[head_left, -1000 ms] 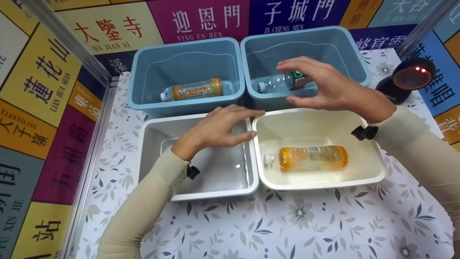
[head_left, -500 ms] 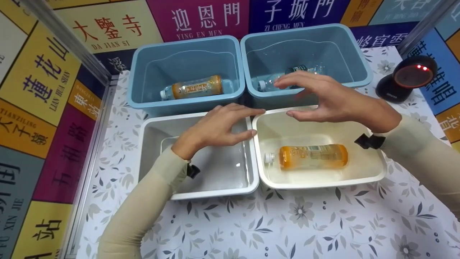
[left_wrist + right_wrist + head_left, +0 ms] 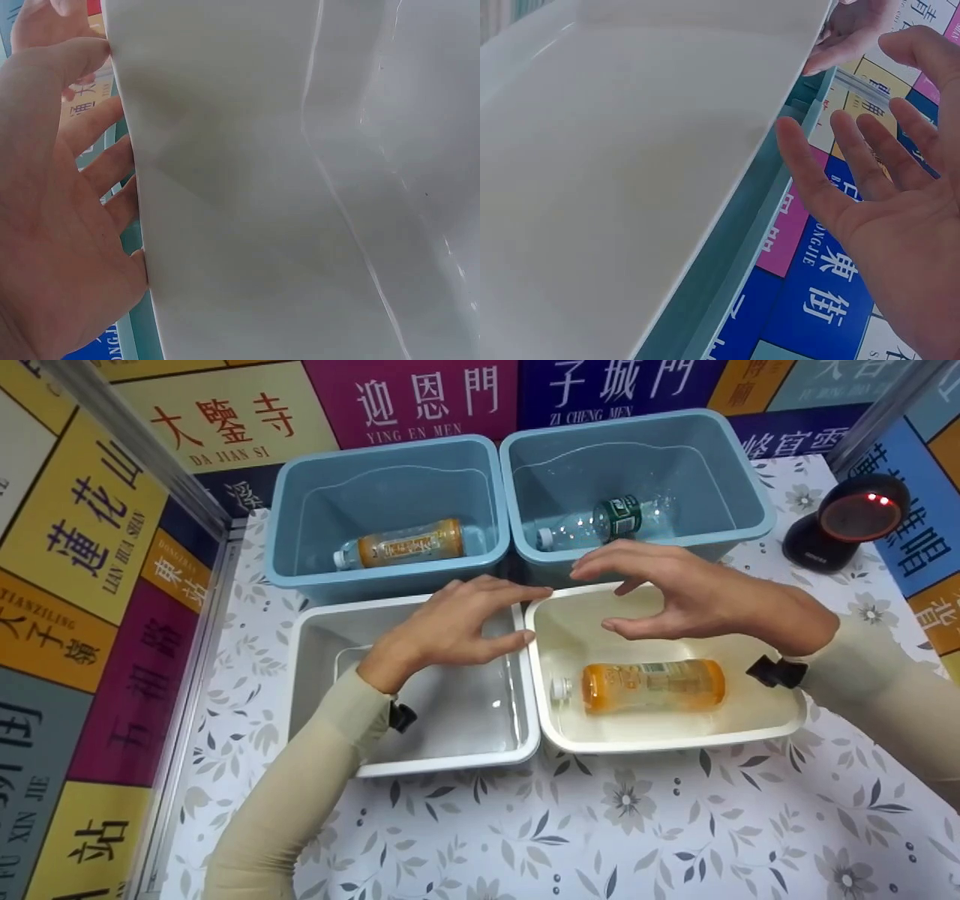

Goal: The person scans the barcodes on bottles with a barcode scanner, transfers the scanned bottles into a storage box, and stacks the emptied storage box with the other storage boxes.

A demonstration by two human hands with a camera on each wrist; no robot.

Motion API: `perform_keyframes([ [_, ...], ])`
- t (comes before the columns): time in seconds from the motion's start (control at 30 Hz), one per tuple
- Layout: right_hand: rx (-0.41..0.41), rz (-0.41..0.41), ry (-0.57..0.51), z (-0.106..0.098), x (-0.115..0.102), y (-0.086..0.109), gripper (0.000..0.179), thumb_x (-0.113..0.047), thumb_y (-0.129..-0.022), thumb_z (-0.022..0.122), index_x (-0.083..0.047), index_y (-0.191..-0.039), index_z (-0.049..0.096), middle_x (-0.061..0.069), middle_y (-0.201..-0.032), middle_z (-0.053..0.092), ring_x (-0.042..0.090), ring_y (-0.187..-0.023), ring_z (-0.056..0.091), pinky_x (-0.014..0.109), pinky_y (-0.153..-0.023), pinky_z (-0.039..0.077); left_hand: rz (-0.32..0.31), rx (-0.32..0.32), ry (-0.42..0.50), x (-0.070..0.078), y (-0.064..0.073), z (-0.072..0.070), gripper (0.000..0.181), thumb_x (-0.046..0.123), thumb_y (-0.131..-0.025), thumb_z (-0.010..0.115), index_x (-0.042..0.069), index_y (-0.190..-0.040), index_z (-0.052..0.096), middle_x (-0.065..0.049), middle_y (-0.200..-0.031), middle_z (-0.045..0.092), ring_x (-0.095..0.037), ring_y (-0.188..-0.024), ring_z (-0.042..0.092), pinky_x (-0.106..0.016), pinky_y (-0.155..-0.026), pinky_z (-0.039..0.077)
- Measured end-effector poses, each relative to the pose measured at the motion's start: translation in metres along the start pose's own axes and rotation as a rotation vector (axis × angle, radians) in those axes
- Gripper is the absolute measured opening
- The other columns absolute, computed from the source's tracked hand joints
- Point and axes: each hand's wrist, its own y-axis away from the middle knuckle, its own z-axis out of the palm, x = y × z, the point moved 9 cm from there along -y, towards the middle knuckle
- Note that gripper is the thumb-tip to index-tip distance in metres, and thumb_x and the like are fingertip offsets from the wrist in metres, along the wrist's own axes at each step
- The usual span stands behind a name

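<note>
My left hand (image 3: 454, 626) reaches across the grey-white bin (image 3: 450, 765), fingers extended, fingertips right at the rim where it meets the cream bin (image 3: 675, 746). My right hand (image 3: 682, 592) hovers over the far part of the cream bin, fingers spread and nothing between them. Below it, a plastic bottle with an orange label (image 3: 652, 686) and white cap lies on its side in that bin. A clear bottle with a green label (image 3: 619, 517) lies in the right blue bin (image 3: 637, 427). Another orange-labelled bottle (image 3: 412, 544) lies in the left blue bin (image 3: 386, 454).
The four-bin block stands on a floral tablecloth (image 3: 622, 825). A black device with red lights (image 3: 847, 525) stands right of the blue bins. Printed panels (image 3: 427, 397) wall off the back and sides, with a metal post (image 3: 127, 442) at the left corner.
My right hand has drawn back from over the right blue bin toward me, above the cream bin. The green-labelled bottle, partly covered before, now shows fully. My left hand has stayed put.
</note>
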Motion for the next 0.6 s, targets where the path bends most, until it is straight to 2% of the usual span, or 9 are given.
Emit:
perform_keyframes([
  [0.33,-0.038,0.056,0.018,0.003,0.004,0.017,0.065,-0.018,-0.084,0.081,-0.026,-0.143,0.054,-0.007,-0.144,0.055,0.011,-0.128,0.054,0.026,-0.085,0.058,0.006,0.007,-0.007,0.001,0.000,0.000,0.057,0.065,-0.096,0.048,0.048,-0.150,0.039,0.028,-0.150,0.044,-0.006,-0.141,0.042,-0.047,-0.109,0.037],
  [0.6,-0.087,0.106,0.009,0.011,0.009,0.029,0.065,-0.019,-0.085,0.080,-0.033,-0.142,0.052,-0.010,-0.143,0.054,0.010,-0.127,0.054,0.029,-0.084,0.058,0.005,0.008,-0.004,0.001,0.000,0.000,0.057,0.064,-0.096,0.049,0.048,-0.150,0.040,0.029,-0.150,0.043,-0.007,-0.141,0.042,-0.046,-0.110,0.037],
])
